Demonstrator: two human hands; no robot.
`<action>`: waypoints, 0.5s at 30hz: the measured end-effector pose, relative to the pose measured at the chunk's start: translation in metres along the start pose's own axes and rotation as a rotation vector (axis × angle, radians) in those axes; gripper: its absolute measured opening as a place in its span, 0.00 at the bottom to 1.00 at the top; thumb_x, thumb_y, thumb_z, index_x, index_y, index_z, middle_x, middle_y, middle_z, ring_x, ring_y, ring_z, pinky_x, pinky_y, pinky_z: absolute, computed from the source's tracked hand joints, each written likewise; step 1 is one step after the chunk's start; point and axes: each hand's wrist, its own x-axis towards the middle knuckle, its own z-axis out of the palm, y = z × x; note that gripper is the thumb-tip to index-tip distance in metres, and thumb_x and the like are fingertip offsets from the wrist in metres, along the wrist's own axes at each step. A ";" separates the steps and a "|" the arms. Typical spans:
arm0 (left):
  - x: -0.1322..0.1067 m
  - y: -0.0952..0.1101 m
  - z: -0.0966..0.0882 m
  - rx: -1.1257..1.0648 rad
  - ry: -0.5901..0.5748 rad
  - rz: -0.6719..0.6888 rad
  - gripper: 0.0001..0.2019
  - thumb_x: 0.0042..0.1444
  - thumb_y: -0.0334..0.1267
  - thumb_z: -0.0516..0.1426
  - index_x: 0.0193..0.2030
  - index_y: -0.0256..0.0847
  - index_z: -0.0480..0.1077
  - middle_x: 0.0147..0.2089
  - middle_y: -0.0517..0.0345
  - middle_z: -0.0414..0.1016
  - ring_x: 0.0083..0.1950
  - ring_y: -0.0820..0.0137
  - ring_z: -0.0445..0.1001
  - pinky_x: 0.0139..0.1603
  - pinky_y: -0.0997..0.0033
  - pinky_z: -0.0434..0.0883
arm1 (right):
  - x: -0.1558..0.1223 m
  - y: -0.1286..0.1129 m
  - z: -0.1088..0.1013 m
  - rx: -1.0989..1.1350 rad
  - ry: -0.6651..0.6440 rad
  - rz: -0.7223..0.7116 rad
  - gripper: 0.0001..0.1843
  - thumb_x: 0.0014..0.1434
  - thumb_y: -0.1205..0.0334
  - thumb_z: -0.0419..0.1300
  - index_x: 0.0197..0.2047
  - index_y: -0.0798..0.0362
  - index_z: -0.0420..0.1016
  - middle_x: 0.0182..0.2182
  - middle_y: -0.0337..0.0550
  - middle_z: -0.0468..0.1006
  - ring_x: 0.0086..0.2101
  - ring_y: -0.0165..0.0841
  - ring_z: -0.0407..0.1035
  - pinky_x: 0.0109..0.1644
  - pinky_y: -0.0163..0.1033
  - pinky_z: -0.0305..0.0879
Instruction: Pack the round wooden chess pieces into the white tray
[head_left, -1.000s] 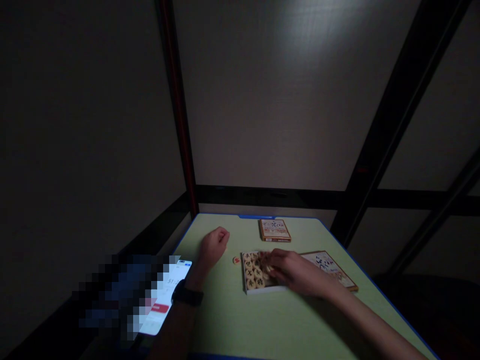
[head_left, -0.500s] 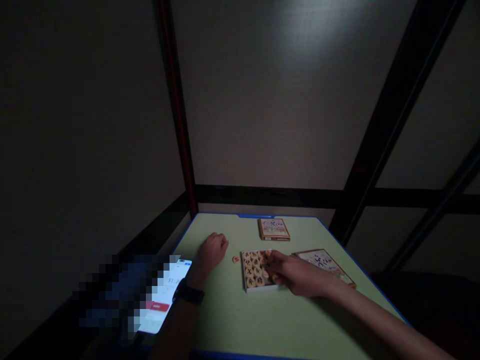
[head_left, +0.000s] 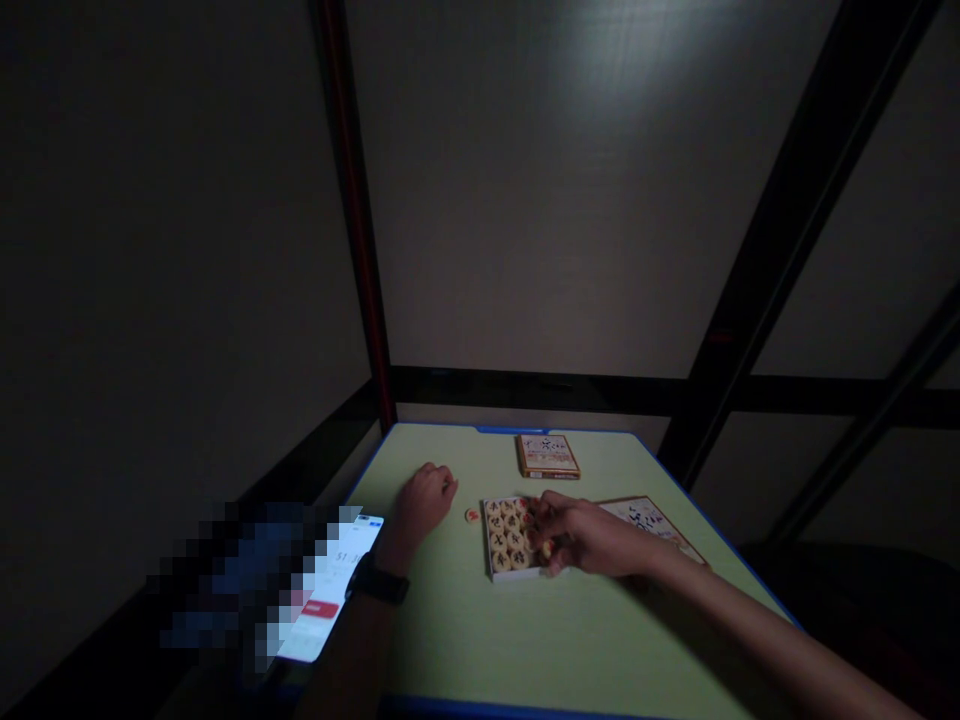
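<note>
A shallow white box (head_left: 517,576) on the table holds rows of round wooden Chinese chess pieces (head_left: 514,540) with dark characters. Over the box's right side is my right hand (head_left: 581,538), its fingers closed on a Chinese chess piece (head_left: 547,549) with red on it. That hand hides the right part of the box. My left hand (head_left: 426,497) rests on the table to the left, fingers curled in and nothing visible in them. Between it and the box lies a single chess piece (head_left: 472,515) with a red character.
A printed box (head_left: 549,455) lies towards the table's far edge. Partly behind my right forearm is a printed lid or box (head_left: 649,522). A lit phone (head_left: 330,590) stands at the left, near my watch (head_left: 381,581). The green table (head_left: 465,640) has a blue rim.
My right hand has risen slightly from the box's right side, and a chess piece now shows between its fingers. My left hand stays where it was.
</note>
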 end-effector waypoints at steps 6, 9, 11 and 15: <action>0.000 -0.002 0.003 -0.023 0.026 0.010 0.09 0.63 0.33 0.53 0.37 0.40 0.74 0.41 0.51 0.78 0.46 0.65 0.74 0.52 0.67 0.67 | 0.013 -0.001 -0.006 -0.133 -0.141 -0.052 0.04 0.55 0.60 0.70 0.32 0.51 0.83 0.31 0.39 0.73 0.37 0.33 0.69 0.37 0.34 0.61; 0.000 -0.001 0.002 -0.049 0.025 0.008 0.08 0.62 0.33 0.54 0.36 0.40 0.74 0.40 0.52 0.77 0.46 0.66 0.74 0.51 0.68 0.67 | 0.016 0.002 -0.006 -0.146 -0.150 -0.107 0.05 0.56 0.59 0.69 0.32 0.50 0.83 0.27 0.38 0.74 0.35 0.33 0.68 0.35 0.34 0.58; 0.000 0.000 0.000 -0.052 0.015 0.010 0.08 0.62 0.33 0.53 0.37 0.39 0.74 0.40 0.51 0.77 0.46 0.65 0.74 0.51 0.67 0.67 | 0.016 0.002 -0.007 -0.150 -0.155 -0.107 0.05 0.56 0.58 0.69 0.32 0.50 0.83 0.26 0.37 0.75 0.33 0.32 0.68 0.34 0.34 0.56; 0.000 0.001 -0.001 -0.051 0.017 0.023 0.09 0.62 0.32 0.53 0.37 0.39 0.75 0.40 0.50 0.77 0.46 0.65 0.74 0.52 0.67 0.68 | 0.017 -0.001 -0.009 -0.174 -0.168 -0.074 0.07 0.56 0.56 0.69 0.31 0.49 0.84 0.24 0.37 0.76 0.31 0.31 0.68 0.31 0.34 0.54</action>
